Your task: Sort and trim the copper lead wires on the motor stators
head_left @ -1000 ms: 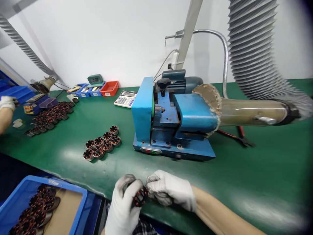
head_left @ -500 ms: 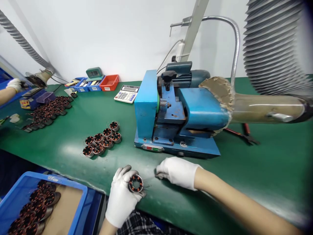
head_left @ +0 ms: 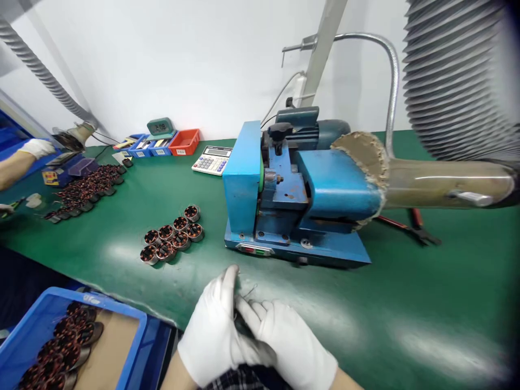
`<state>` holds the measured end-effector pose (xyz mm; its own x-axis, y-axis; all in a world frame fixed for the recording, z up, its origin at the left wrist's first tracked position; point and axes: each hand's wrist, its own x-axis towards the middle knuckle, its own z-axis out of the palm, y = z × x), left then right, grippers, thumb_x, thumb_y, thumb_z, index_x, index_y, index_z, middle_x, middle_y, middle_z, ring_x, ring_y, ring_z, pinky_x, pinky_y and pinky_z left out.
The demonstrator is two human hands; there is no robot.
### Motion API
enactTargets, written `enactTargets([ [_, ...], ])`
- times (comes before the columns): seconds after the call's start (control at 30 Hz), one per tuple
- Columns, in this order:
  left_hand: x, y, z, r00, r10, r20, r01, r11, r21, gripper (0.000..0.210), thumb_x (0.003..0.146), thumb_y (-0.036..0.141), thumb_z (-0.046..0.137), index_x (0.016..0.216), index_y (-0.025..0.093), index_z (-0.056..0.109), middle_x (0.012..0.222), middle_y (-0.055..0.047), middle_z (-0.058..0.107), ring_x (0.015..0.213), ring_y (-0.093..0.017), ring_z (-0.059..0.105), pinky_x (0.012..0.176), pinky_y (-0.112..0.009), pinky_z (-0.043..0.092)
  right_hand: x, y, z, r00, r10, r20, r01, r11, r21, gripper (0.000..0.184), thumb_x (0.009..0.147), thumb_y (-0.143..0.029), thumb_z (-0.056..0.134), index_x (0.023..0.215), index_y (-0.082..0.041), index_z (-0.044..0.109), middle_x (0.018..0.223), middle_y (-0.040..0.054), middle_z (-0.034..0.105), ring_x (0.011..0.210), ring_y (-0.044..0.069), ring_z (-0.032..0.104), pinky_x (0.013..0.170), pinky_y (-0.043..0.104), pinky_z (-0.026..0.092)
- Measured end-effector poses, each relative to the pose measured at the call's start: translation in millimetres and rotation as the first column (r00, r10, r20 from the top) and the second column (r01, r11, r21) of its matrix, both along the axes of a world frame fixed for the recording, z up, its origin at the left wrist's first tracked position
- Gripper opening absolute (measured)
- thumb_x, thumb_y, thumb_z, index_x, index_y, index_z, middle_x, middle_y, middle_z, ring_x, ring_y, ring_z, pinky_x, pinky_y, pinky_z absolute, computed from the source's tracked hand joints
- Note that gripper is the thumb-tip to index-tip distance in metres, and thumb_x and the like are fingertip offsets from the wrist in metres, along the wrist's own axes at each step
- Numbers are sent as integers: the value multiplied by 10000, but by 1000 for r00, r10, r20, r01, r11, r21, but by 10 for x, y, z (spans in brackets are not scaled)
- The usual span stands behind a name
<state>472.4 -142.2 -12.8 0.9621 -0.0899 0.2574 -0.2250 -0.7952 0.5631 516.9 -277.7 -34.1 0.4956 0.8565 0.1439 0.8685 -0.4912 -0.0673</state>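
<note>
My gloved left hand [head_left: 219, 336] is closed around a copper-wound motor stator, which the fingers now almost wholly hide. Against it, low over the front of the green bench, is my gloved right hand [head_left: 290, 344], fingers bent and pressed together at the stator. Whether they pinch its wires cannot be made out. A thin wire end [head_left: 252, 290] sticks out above the fingertips. To the left, several more wound stators [head_left: 166, 251] stand in two close rows on the bench. Behind my hands is a blue bench machine [head_left: 244, 184] with red and green buttons on its base.
A blue bin [head_left: 140, 330] with several stators is at the lower left. Pliers [head_left: 422, 234] lie right of the machine. A calculator [head_left: 212, 161], red tray [head_left: 184, 142] and clock [head_left: 160, 127] are behind. At far left, a co-worker's gloved hand [head_left: 38, 147] is near a stator pile [head_left: 91, 184].
My right hand has come left and down to meet my left hand. The left hand has turned, so the stator's open face no longer shows. The co-worker's hand has shifted right.
</note>
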Motion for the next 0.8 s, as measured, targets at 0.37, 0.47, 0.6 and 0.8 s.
enactTargets([
  [0.37,-30,91,-129,957,-14,-289,39,996,80,629,730,34,424,1305,196,228,1277,-123,392,1152,-227,419,965,-411,384,344,-94,69,639,-70,-766,178,982,59,213,894,-250,392,936,-193,593,857,33,670,764,170,618,629,226,402],
  [0.47,-19,42,-140,963,7,-270,19,995,95,474,735,45,423,1184,185,360,1206,-121,440,1095,-228,458,934,-417,408,421,-106,101,588,-35,-808,170,982,82,220,882,-248,401,844,-178,605,759,22,651,662,146,585,583,215,381],
  [0.6,-4,-40,-132,968,20,-251,19,988,153,269,755,80,417,996,186,471,1125,-123,487,1017,-242,507,857,-421,455,547,-324,205,582,-15,-813,226,964,143,241,862,-272,397,788,-188,610,665,5,612,605,138,543,570,227,377],
  [0.8,-1,-9,-297,995,12,-101,16,961,275,249,788,162,439,1012,236,517,1129,-108,529,911,-244,570,734,-384,514,973,-1391,432,508,-377,-774,832,448,328,322,793,-464,419,841,-178,557,589,9,574,523,158,536,522,261,437],
])
